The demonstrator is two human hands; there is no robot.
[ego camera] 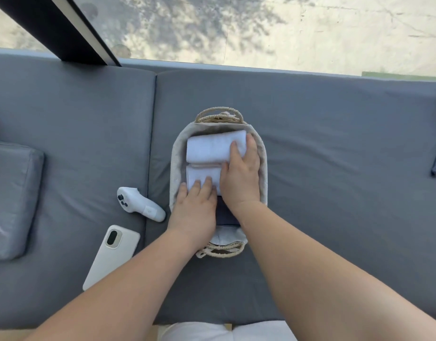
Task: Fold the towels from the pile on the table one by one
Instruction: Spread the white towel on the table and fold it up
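Head view, centre frame: both hands are in the basket (pixel 175 163) — left hand (pixel 195 207) flat on the near towel (pixel 199 174), right hand (pixel 241 175) spread flat over the far towel (pixel 209 148), neither gripping. Soft, light, squashy cloth by the look of it — best pinched at the folded edges.

A white handheld controller with dark buttons (pixel 139 204) lies on the grey padded seat cushion (pixel 335 148). Just beside it, a smartphone in a white case (pixel 112 255) lies camera side up. A grey square pillow (pixel 13 198) rests at the left edge, and a black window frame bar (pixel 74 28) slants across the glass beyond.
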